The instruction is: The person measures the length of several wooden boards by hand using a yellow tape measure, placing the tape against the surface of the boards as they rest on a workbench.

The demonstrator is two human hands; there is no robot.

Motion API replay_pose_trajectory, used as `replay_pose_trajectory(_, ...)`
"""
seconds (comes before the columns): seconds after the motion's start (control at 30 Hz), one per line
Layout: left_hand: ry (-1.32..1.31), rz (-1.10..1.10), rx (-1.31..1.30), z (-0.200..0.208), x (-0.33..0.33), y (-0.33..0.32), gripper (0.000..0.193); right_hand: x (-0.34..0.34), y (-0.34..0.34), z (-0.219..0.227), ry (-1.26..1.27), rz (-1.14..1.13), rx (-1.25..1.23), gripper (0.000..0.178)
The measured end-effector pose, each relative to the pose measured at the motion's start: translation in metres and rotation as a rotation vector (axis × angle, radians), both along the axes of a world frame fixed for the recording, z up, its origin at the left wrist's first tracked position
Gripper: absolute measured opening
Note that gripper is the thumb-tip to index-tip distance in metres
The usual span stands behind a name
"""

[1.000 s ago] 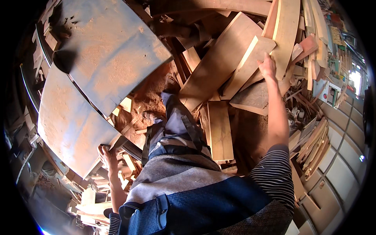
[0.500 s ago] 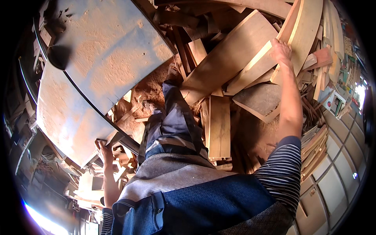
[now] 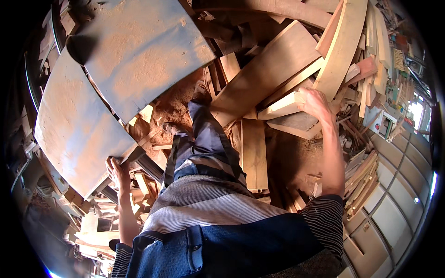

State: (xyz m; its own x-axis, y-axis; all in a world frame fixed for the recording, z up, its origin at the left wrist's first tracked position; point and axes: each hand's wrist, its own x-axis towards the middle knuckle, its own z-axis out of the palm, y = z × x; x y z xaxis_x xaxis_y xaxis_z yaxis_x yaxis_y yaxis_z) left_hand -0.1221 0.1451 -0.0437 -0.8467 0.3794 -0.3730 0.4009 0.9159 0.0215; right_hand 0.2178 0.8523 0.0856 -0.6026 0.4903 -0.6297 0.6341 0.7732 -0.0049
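Warm, patchy light: my right hand (image 3: 314,103) shows bright, shadow lies across the wide board (image 3: 266,74). Bright opening (image 3: 416,111) glares far right. Fisheye bends the wall panels (image 3: 391,206); rim's black, lower left dim, soft.

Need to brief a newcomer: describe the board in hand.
Find the big sawdust-covered tabletop at left. Right of it, a wide plank slants up rightward. The pale board shows below that plank's right half, the only one the right hand grips.
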Motion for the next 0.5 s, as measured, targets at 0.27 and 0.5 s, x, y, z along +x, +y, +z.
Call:
replay_pose_trajectory(0.27,0.055,0.069,0.035,-0.003,0.008,0.007,0.066,0.043,0.034,-0.038,0.035,-0.014,-0.126,0.023)
replay_pose_trajectory(0.5,0.084,0.104,0.12,0.028,0.015,0.02,0.063,0.046,-0.027,0.012,-0.048,0.168,-0.114,0.026)
